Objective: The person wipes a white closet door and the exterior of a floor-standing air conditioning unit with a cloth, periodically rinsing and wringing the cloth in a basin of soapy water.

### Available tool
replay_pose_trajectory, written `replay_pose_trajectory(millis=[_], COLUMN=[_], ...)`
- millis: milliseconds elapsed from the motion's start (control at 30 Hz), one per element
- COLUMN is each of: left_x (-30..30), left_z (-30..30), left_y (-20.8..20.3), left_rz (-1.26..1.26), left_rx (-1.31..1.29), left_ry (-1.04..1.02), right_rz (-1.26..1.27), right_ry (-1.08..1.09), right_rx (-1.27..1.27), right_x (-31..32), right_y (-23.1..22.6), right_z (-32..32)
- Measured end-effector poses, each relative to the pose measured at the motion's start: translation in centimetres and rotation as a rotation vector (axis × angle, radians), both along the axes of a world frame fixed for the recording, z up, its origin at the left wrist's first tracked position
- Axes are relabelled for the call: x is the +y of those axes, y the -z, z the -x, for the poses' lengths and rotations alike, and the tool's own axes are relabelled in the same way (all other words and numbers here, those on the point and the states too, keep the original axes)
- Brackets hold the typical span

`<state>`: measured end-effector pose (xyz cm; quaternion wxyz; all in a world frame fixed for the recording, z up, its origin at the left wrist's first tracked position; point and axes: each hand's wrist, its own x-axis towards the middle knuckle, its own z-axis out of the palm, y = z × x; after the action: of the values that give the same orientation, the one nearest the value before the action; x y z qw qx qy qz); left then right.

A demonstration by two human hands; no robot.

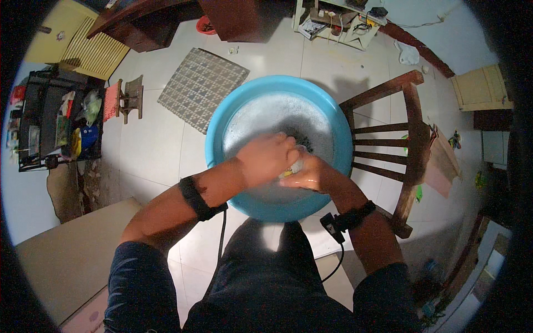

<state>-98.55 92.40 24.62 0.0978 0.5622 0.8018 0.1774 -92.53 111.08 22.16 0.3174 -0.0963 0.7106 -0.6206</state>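
Note:
A large blue basin [215,139] stands on the floor in front of me, holding water covered with white suds [266,114]. Above it my two hands meet, fingers closed. My left hand [269,158] wraps over one side of a small pale bundle with a yellow patch [295,168]. It looks like wet cloth, though most of it is hidden by the fingers. On its other side my right hand [312,173] grips it and glistens wet. Just beyond the knuckles a dark patch [302,142] shows in the suds; I cannot make out what it is.
A wooden chair [413,127] stands close against the basin's right side. Beyond the basin at left lies a grey patterned mat [202,86]. Farther left are a small stool [132,97] and a black rack [47,122]. Cables hang from the black bands on both my forearms.

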Motion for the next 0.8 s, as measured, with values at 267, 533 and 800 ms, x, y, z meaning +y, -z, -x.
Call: replay_pose_trajectory(millis=[267, 533, 800], left_x=[2.2, 1.4, 0.6], left_z=[-0.1, 1.0, 1.4], left_y=[1.3, 0.5, -2.5], left_rz=[0.282, 0.311, -0.250], left_rx=[-0.119, -0.179, 0.143], left_ry=[-0.209, -0.386, -0.165], right_rz=[-0.436, -0.585, 0.007], right_ry=[-0.194, 0.159, 0.247], right_rx=[0.396, 0.486, -0.458], right_x=[0.0, 0.0, 3.0], right_y=[6.1, 1.0, -3.9], right_z=[1.0, 1.6, 2.8])
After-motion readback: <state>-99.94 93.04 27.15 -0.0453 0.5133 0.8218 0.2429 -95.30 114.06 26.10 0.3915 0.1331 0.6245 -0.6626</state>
